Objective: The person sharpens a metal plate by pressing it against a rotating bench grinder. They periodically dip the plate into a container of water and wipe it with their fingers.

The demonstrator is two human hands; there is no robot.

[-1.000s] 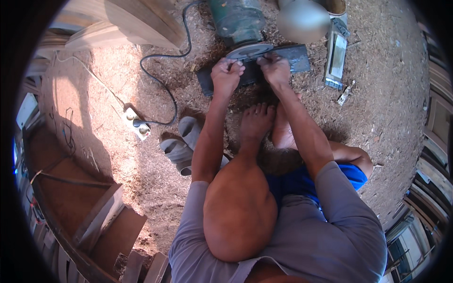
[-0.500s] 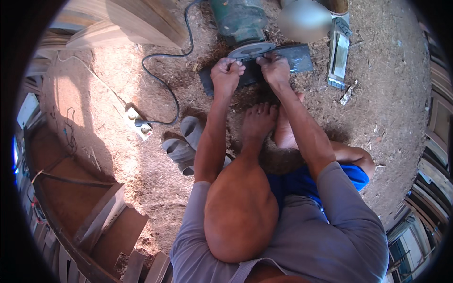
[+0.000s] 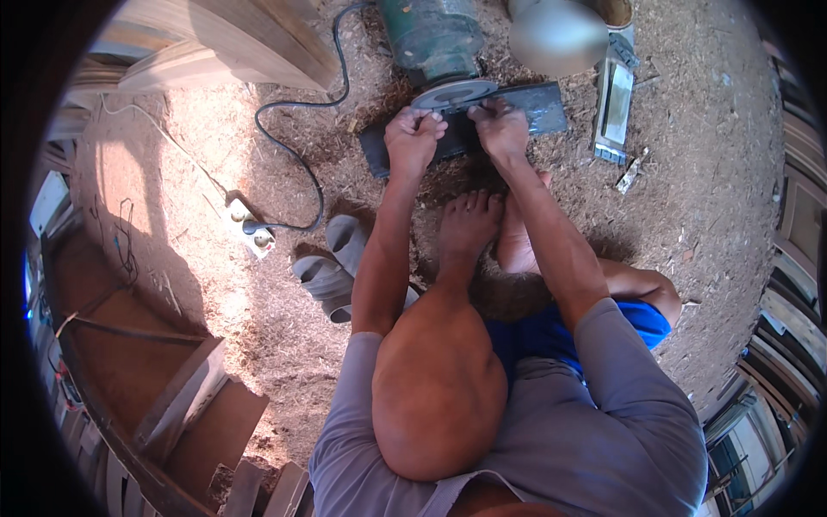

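At the top centre a green motor (image 3: 431, 41) carries a round grey grinding wheel (image 3: 455, 92). A dark flat board (image 3: 544, 109) lies under the wheel, reaching out to both sides. My left hand (image 3: 413, 138) is at the wheel's left near edge, fingers curled and thumb pressed in. On the other side, my right hand (image 3: 502, 131) is closed in a pinch, back of the hand up. Both hands are over the board, close to the wheel's rim. Whatever thin thing their fingertips grip is too small and too hidden to name.
A black cable (image 3: 317, 164) loops from the motor's side to a white power strip (image 3: 251, 228). Grey sandals (image 3: 326, 280) lie left of my bare foot (image 3: 470, 222). A long block-like tool (image 3: 616, 103) and a rounded pale object (image 3: 558, 39) are at upper right. Wood pieces (image 3: 185, 396) stand lower left.
Both hands keep their closed grip by the wheel, almost unmoved. The whole view has shifted very slightly.
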